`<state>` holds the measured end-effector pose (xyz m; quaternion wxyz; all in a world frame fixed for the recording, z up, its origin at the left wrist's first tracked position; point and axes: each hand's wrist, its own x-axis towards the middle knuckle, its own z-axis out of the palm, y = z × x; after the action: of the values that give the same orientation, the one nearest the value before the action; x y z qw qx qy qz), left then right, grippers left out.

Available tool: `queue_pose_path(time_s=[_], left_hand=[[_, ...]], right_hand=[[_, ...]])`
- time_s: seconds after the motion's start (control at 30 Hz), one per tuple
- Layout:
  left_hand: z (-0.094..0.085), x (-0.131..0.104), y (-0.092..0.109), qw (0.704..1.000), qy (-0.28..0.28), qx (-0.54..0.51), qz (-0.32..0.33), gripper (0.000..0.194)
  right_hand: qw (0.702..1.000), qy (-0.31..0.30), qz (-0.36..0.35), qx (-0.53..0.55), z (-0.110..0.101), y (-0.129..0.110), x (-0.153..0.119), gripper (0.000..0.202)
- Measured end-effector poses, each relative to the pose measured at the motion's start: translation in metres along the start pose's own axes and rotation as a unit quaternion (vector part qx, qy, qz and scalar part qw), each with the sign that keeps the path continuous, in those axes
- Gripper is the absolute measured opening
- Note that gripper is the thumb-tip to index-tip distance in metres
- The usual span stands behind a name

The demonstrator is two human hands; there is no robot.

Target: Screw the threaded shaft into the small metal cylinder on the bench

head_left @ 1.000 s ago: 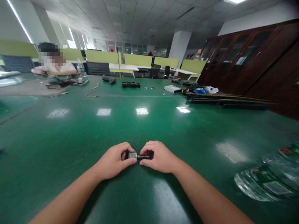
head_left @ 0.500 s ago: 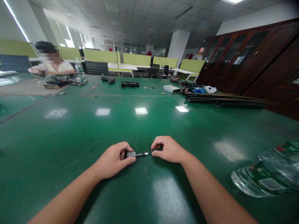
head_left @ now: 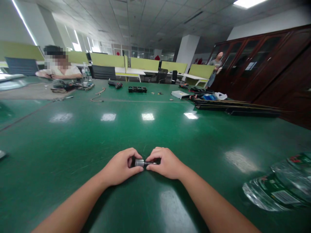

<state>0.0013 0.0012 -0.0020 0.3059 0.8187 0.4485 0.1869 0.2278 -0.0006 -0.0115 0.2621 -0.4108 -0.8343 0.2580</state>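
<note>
Thumb and fingers of my left hand are closed round a small silver motor-like cylinder, held low over the green table. A thin shaft sticks out of its right end. My right hand has come up to that end and pinches at the shaft, thumb below and fingers above. The small dark ridged part seen in its fingers earlier is mostly hidden now; whether it sits round the shaft I cannot tell. The shaft's bright tip shows inside the right hand's grip.
Large water bottles lie at the right. Farther back are a black slotted tray, a power drill, a cord, a flat white box and long black strips. One person sits across the table; another stands by the cabinets.
My right hand has moved left to the shaft, closing the gap to my left hand, which still holds the cylinder. The view has shifted slightly, and the standing person shows more fully.
</note>
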Motion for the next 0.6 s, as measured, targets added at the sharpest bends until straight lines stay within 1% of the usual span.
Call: queue_pose_path(time_s=[0.07,0.17,0.27,0.43,0.6], left_hand=[[0.0007,-0.0001,-0.0023,1.000,-0.007,-0.011,0.014,0.028],[0.0007,-0.0011,-0.0025,1.000,-0.002,-0.010,0.006,0.029],[-0.0007,-0.0023,0.0002,1.000,-0.005,-0.009,0.001,0.028],[-0.0027,-0.0022,0.0031,1.000,-0.011,-0.021,0.004,0.023],[-0.0026,-0.0018,0.0029,1.000,-0.009,-0.003,-0.006,0.026]], right_hand=[[1.000,-0.003,-0.005,0.011,0.0052,-0.0049,0.0004,0.022],[0.999,-0.003,0.023,0.034,0.0076,-0.0076,-0.0008,0.025],[0.999,-0.001,0.033,0.040,0.0068,-0.0069,-0.0016,0.022],[1.000,-0.007,0.006,0.021,0.0052,-0.0062,-0.0012,0.015],[1.000,-0.010,0.002,0.011,0.0047,-0.0076,-0.0015,0.014]])
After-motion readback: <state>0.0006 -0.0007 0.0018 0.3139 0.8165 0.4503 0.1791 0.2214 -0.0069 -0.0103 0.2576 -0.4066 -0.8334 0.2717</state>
